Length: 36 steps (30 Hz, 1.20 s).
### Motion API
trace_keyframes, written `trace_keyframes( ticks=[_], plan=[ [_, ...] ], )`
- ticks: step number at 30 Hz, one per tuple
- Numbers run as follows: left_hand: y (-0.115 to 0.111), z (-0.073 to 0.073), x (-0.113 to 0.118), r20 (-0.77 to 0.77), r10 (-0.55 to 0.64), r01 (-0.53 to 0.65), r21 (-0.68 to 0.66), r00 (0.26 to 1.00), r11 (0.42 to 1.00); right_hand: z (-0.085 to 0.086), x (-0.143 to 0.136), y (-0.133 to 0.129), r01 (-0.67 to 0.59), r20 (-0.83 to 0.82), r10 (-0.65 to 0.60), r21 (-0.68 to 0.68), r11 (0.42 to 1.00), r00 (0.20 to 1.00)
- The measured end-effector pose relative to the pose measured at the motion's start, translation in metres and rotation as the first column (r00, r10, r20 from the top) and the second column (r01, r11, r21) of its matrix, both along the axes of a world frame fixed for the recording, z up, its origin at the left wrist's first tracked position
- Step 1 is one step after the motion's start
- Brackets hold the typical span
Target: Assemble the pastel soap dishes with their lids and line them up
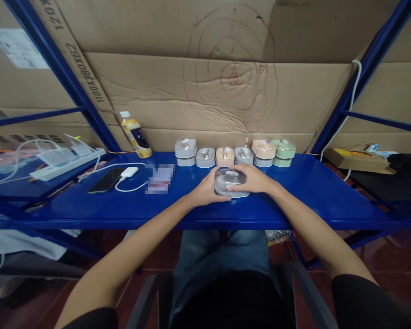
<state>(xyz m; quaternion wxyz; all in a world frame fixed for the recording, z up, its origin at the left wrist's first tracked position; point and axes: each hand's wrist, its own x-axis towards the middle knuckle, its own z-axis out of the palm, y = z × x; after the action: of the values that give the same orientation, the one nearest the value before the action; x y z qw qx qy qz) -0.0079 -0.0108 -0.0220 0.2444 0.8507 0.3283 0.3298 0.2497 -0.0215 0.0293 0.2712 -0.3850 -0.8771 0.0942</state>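
Note:
A grey container with a clear lid is between my two hands, low over the blue table near its front. My left hand wraps round its left side, and my right hand grips its right side and top. Behind it stands a row of similar lidded containers: a tall grey one, a low grey one, a peach one, another grey one, a taller peach-and-grey one and a green one. Whether the held container touches the table I cannot tell.
On the blue table a phone, a white charger piece with cable and a blurred-out flat item lie to the left. A yellow bottle stands behind them. Cardboard backs the table; an open carton sits right.

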Motion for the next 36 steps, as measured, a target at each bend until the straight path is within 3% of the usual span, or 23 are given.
trace_keyframes(
  ticks=[5,14,27,36],
  plan=[
    [0.004,-0.006,0.000,0.020,0.025,-0.025,-0.007,0.999,1.000,-0.008,-0.013,-0.003,0.040,0.115,-0.043,0.025,0.999,0.992],
    [0.006,0.005,-0.009,-0.098,-0.068,0.079,0.108,0.993,0.991,-0.011,-0.007,-0.003,0.041,0.146,-0.043,0.016,0.999,0.988],
    [0.008,0.005,-0.008,-0.110,-0.053,0.067,0.126,0.993,0.990,-0.008,-0.010,-0.011,0.032,0.313,-0.069,0.122,0.992,0.947],
    [0.004,0.010,-0.007,-0.098,-0.050,0.060,0.099,0.994,0.993,-0.009,-0.006,-0.011,0.030,0.331,-0.076,0.144,0.989,0.940]
  ],
)
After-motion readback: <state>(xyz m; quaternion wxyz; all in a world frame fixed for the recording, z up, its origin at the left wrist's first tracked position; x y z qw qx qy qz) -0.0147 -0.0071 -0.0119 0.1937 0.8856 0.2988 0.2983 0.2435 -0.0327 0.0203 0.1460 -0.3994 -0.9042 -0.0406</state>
